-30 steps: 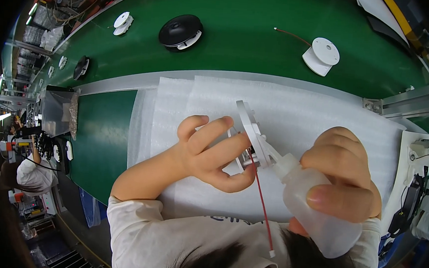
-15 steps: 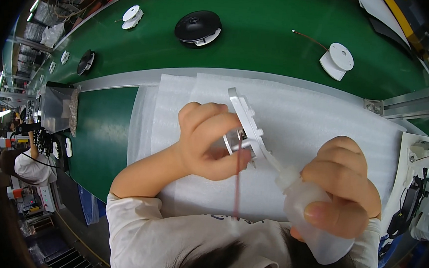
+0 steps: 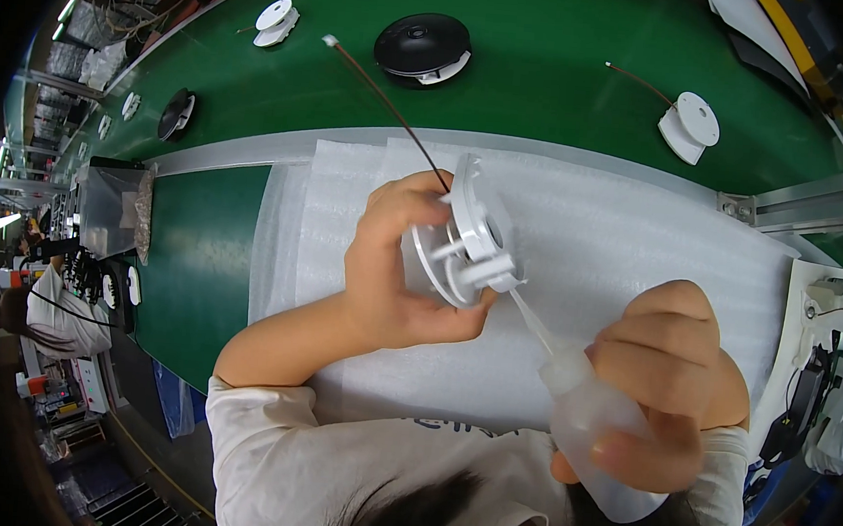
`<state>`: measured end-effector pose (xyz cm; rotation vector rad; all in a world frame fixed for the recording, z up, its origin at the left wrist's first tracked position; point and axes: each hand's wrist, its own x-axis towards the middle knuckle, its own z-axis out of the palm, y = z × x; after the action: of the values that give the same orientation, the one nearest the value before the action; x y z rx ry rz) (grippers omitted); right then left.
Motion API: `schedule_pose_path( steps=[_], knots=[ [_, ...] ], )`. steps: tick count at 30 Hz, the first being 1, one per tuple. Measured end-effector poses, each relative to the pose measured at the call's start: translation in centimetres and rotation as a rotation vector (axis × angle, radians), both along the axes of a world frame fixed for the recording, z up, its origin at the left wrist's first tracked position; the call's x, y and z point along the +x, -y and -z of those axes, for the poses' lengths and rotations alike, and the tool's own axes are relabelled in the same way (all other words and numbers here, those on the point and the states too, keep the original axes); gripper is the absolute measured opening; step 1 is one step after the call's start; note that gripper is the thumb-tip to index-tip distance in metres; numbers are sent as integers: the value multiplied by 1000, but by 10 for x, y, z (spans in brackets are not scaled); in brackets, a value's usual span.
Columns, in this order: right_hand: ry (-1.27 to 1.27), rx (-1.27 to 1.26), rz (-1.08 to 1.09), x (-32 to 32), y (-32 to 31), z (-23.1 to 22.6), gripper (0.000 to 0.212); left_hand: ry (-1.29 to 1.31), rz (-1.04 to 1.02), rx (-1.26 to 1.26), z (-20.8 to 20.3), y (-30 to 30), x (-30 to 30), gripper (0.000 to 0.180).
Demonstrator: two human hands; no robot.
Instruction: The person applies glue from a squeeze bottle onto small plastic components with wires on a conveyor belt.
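Gripping a white spool-shaped part in the left hand, with fingers curled behind and thumb beneath. Tilted, and trailing a dark red wire up and leftward to a small white plug. Clasping a translucent bottle in the right hand, closed around its body. Aiming its thin nozzle at the part's lower edge; too close to tell whether touching. Held above a white foam sheet spread on a green bench. Past the sheet, over a pale rail, on to a green strip bearing a black domed unit between two white pieces like the held one. At far left, near a clear box.
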<state>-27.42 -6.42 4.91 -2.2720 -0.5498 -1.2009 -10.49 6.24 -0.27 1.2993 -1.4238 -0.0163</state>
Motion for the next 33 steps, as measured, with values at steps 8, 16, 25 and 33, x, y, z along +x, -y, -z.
schedule_pose_path(
  steps=[8, 16, 25, 33],
  knots=[
    [25, -11, -7, 1, 4, 3, 39, -311, 118, 102, 4, -3, -6, 70],
    [42, -40, 23, 1, 5, 6, 36, -441, 68, 245, -3, -11, -15, 70],
    [-2, -54, 20, -2, 10, 4, 33, -948, 263, 279, -26, -5, -20, 65],
    [13, -41, 24, 1, 8, 7, 34, -1024, 316, 292, -21, -6, -12, 65]
  ],
)
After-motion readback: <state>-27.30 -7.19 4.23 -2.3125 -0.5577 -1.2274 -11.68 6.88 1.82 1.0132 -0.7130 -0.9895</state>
